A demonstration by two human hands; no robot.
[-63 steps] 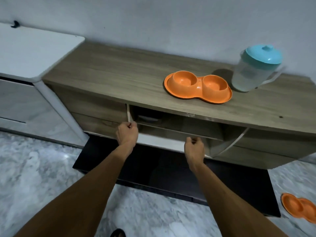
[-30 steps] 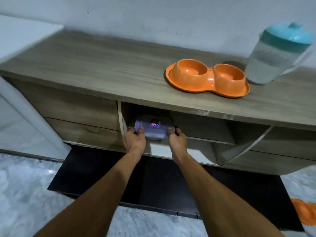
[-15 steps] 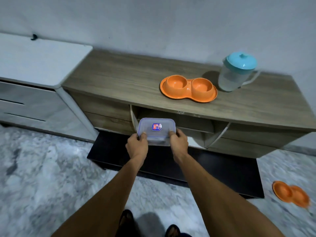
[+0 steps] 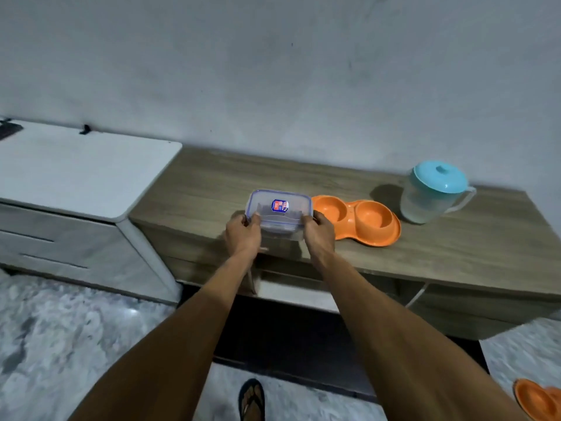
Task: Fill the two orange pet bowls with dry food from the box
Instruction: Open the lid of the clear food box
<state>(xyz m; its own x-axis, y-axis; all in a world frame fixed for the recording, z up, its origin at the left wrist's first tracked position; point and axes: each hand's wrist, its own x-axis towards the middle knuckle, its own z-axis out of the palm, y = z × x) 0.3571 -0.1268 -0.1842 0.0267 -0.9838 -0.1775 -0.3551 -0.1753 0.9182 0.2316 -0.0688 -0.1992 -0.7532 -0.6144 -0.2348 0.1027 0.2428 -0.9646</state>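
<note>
A clear plastic box with a blue-edged lid and a small sticker is held over the wooden cabinet top, near its front edge. My left hand grips its left end and my right hand grips its right end. The lid is on; dark contents show faintly through the plastic. Just right of the box lies the orange double pet bowl, both of its cups looking empty.
A clear jug with a turquoise lid stands right of the bowls. A white cabinet adjoins on the left. Below the wooden top is an open shelf. Another orange double bowl lies on the marble floor, lower right.
Both hands pulled the box out of the open shelf and raised it up over the cabinet top, beside the orange bowls. The view has tilted up as I stood.
</note>
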